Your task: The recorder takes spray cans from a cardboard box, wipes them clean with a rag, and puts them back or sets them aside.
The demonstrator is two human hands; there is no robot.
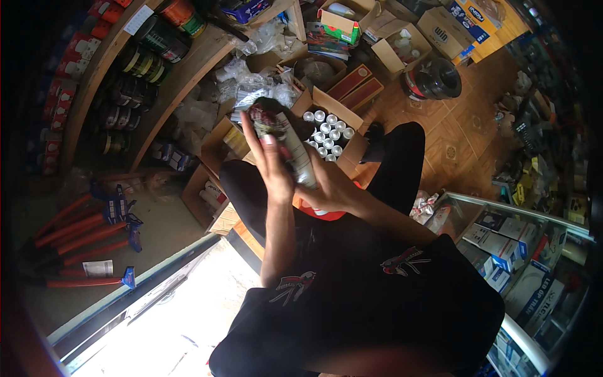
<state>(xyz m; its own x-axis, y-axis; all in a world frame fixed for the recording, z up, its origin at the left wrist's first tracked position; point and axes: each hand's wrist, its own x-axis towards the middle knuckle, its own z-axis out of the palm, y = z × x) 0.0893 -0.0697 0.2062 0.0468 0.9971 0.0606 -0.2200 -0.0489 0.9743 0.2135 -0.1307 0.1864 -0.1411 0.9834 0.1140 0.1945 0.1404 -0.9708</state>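
Brown tile flr (461, 141) rt of can box (355, 149), down to glass case (502, 210) edge. Wood shelf (178, 100) far L of box. Fingers of L hand (274, 168) + R hand (328, 187) grip white can (295, 152), just L of box.

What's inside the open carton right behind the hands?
Upright silver-topped cylinders, packed together. The held canister and right hand cover the left part of the carton; its bottom is hidden under the cylinders.
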